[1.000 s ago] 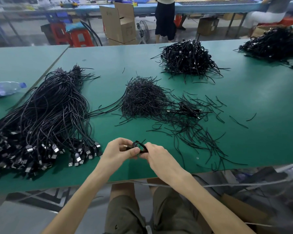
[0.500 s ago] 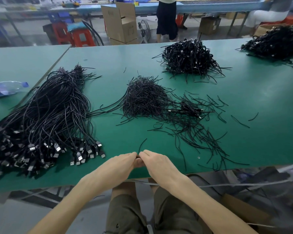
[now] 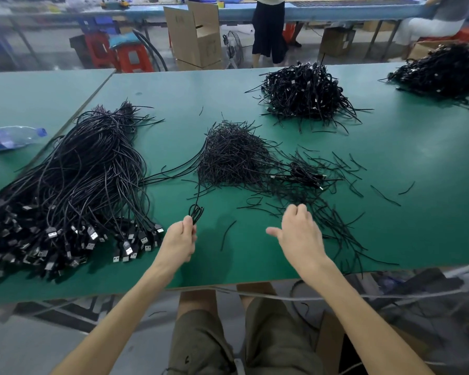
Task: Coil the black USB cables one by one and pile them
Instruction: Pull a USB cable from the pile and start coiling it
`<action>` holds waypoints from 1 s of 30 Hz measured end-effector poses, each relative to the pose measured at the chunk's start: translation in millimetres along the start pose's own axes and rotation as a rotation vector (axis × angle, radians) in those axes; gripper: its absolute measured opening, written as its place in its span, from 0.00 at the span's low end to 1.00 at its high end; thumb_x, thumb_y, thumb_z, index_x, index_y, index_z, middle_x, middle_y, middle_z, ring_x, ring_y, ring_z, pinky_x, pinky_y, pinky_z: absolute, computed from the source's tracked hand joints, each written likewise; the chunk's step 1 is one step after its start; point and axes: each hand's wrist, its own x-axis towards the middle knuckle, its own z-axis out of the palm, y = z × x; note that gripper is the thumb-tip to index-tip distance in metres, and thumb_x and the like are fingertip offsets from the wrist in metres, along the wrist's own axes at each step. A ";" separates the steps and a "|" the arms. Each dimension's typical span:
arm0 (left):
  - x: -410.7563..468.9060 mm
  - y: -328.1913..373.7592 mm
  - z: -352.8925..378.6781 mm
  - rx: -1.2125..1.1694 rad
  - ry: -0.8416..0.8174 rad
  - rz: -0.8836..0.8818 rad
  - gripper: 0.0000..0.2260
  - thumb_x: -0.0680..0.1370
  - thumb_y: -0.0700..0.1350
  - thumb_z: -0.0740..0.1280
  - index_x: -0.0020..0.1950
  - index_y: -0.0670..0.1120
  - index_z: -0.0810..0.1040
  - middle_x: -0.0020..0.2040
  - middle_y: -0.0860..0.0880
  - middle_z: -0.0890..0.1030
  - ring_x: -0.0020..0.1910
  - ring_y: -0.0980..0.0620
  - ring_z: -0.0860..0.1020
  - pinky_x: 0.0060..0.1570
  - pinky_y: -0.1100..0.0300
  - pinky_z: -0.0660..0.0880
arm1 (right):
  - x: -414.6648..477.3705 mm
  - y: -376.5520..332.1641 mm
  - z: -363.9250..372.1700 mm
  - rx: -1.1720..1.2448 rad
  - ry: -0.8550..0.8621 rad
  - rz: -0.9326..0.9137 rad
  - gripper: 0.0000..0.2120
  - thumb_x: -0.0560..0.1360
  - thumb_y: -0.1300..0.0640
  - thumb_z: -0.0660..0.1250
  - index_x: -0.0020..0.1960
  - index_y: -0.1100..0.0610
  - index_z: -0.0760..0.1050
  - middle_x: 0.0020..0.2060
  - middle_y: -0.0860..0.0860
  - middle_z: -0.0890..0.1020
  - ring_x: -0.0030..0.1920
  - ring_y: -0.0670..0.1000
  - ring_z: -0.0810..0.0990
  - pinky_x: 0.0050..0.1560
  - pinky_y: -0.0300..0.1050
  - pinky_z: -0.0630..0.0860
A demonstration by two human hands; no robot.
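Near the front edge of the green-topped work table (image 3: 255, 253), the left hand (image 3: 178, 240) pinches a small coiled black USB cable (image 3: 196, 212) between thumb and fingers. The loops stand up above the fist, just over the table surface, and one black strand runs from them toward the middle of the table. The right hand (image 3: 299, 234) hangs a little to the right and apart from the left, with its thumb stuck out sideways and its fingers curled down over scattered ties; whether they grip anything cannot be told.

Just beyond both hands lies a dense heap of short black wire twist ties (image 3: 233, 155), with loose ones strewn to the right and toward the table edge. A single coiled black cable (image 3: 305, 171) rests on those strewn ties. To the left of the hands spreads a large bundle of uncoiled long black USB cables (image 3: 79, 180), their silver-tipped plugs fanned out at the near end.

Farther back sits a rounded pile of coiled black cables (image 3: 303, 93), and a second similar pile (image 3: 444, 71) lies at the far right. A clear plastic water bottle with a blue cap (image 3: 11, 136) lies on its side on the neighbouring table at the left. Beyond the tables stand an open brown cardboard box (image 3: 198, 36), red plastic stools (image 3: 132, 59) and a person in dark clothing (image 3: 268, 31).
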 end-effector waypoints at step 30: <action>-15.7 6.1 30.9 -0.106 -0.188 -0.038 0.17 0.87 0.52 0.51 0.43 0.45 0.67 0.29 0.53 0.62 0.23 0.54 0.57 0.22 0.64 0.54 | 18.8 13.5 8.4 0.768 0.103 0.079 0.07 0.75 0.57 0.75 0.40 0.49 0.80 0.43 0.49 0.77 0.50 0.55 0.77 0.54 0.51 0.75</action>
